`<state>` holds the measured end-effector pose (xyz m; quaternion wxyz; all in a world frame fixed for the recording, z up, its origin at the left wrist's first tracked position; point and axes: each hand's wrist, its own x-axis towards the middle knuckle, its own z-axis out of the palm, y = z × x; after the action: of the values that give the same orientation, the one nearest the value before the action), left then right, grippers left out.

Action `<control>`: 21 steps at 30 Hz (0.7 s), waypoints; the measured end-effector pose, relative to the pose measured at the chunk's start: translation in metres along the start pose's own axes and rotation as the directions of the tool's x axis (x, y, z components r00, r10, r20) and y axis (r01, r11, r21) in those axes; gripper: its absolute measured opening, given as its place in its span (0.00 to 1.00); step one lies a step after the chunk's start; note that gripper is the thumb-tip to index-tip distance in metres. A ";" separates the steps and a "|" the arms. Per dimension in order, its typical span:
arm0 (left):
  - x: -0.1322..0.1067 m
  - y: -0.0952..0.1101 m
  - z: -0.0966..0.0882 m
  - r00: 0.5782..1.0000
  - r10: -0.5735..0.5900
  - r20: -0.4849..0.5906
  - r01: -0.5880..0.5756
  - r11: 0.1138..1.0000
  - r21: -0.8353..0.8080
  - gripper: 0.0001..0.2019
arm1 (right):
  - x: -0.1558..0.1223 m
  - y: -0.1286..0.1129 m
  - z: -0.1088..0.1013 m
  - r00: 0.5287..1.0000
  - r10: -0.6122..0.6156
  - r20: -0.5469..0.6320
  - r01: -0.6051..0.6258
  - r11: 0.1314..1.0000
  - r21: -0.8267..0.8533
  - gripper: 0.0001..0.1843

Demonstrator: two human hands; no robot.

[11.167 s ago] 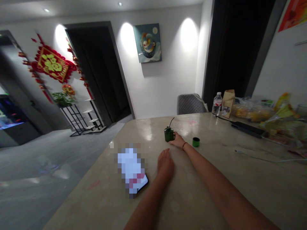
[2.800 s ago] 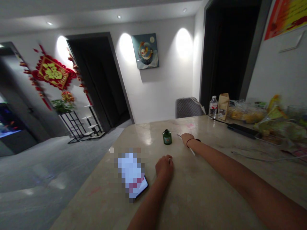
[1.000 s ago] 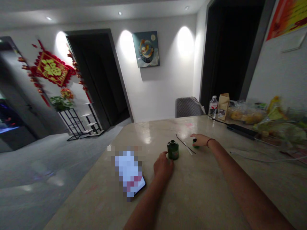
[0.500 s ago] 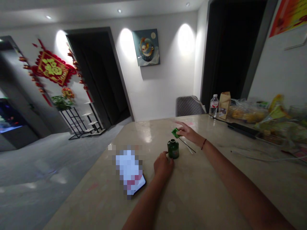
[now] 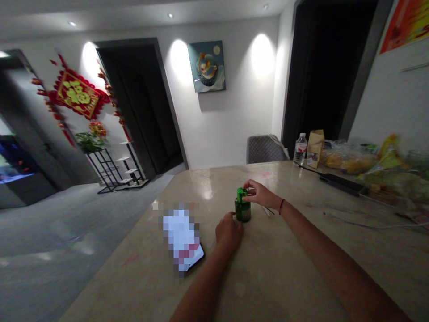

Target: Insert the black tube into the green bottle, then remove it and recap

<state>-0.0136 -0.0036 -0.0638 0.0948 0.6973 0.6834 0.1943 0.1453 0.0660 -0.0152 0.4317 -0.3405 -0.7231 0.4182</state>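
Observation:
A small dark green bottle (image 5: 243, 212) stands upright on the table (image 5: 268, 268). My left hand (image 5: 229, 231) is wrapped round its lower left side, steadying it. Over the bottle's mouth sits a bright green ribbed cap (image 5: 241, 194), with the fingers of my right hand (image 5: 259, 193) closed on it from the right. Whether the cap is threaded on cannot be seen. Just right of the bottle, partly behind my right hand, lie a thin white stick (image 5: 267, 211) and a thin dark stick.
A phone (image 5: 183, 239) with a lit, blurred screen lies left of my left forearm. Along the right side are a water bottle (image 5: 300, 149), a paper bag (image 5: 315, 148), a black power strip (image 5: 340, 183), a white cable and plastic bags of food. A grey chair (image 5: 266, 149) stands beyond the table.
My right hand has brought the green cap down and left from beside the bottle onto its mouth. The left hand has stayed at the bottle.

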 end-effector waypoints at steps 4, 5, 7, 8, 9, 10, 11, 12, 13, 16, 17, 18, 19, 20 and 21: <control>0.000 0.000 0.001 1.000 0.011 -0.020 -0.011 1.000 -0.009 0.21 | -0.001 0.001 0.002 0.999 0.021 -0.030 -0.025 0.991 -0.133 0.37; 0.000 0.000 0.001 1.000 0.015 -0.020 -0.015 1.000 -0.010 0.21 | -0.002 0.001 0.002 0.999 0.033 -0.030 -0.038 0.983 -0.179 0.40; 0.000 0.000 0.001 1.000 0.018 -0.023 -0.019 1.000 -0.009 0.21 | -0.002 -0.001 0.002 0.998 0.065 -0.014 -0.066 0.968 -0.241 0.41; 0.000 0.000 0.001 1.000 0.017 -0.024 -0.017 1.000 -0.007 0.22 | -0.002 -0.002 0.002 0.997 0.076 -0.002 -0.074 0.966 -0.249 0.40; 0.000 0.000 0.001 1.000 0.014 -0.026 -0.014 1.000 -0.005 0.22 | -0.002 -0.004 0.001 0.997 0.080 0.007 -0.076 0.967 -0.244 0.38; 0.000 0.000 0.001 1.000 0.009 -0.026 -0.009 1.000 -0.003 0.24 | -0.002 -0.006 0.000 0.997 0.078 0.006 -0.074 0.971 -0.229 0.36; 0.000 0.000 0.001 1.000 0.004 -0.026 -0.004 1.000 0.002 0.25 | -0.002 -0.008 -0.001 0.997 0.074 0.002 -0.072 0.975 -0.209 0.34; 0.000 0.000 0.000 1.000 0.004 -0.023 -0.004 1.000 0.007 0.26 | -0.003 -0.010 -0.002 0.997 0.074 0.000 -0.073 0.979 -0.189 0.32; 0.000 0.001 0.000 1.000 0.009 -0.020 -0.009 1.000 0.014 0.26 | -0.003 -0.012 -0.004 0.997 0.082 0.001 -0.080 0.981 -0.176 0.31; -0.001 0.003 -0.002 1.000 0.028 0.004 -0.028 0.999 0.046 0.25 | -0.004 -0.016 -0.008 0.991 0.133 -0.004 -0.132 0.975 -0.177 0.31; -0.001 0.004 -0.003 0.999 0.030 0.011 -0.031 0.998 0.055 0.24 | -0.003 -0.016 -0.010 0.989 0.145 -0.018 -0.146 0.972 -0.186 0.30; -0.002 0.004 -0.003 0.999 0.033 0.015 -0.034 0.998 0.060 0.24 | -0.003 -0.016 -0.011 0.988 0.148 -0.040 -0.153 0.967 -0.202 0.29; -0.002 0.004 -0.004 0.999 0.034 0.017 -0.035 0.997 0.063 0.24 | -0.002 -0.015 -0.012 0.987 0.145 -0.070 -0.157 0.962 -0.224 0.28; -0.002 0.004 -0.004 0.999 0.035 0.016 -0.036 0.997 0.064 0.24 | -0.001 -0.013 -0.012 0.985 0.137 -0.101 -0.159 0.956 -0.248 0.27; -0.002 0.004 -0.004 0.999 0.035 0.014 -0.035 0.997 0.064 0.24 | 0.000 -0.012 -0.012 0.983 0.125 -0.131 -0.157 0.950 -0.271 0.27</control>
<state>-0.0112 -0.0061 -0.0589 0.0732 0.7131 0.6764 0.1693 0.1548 0.0645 -0.0013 0.3881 -0.4718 -0.7233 0.3219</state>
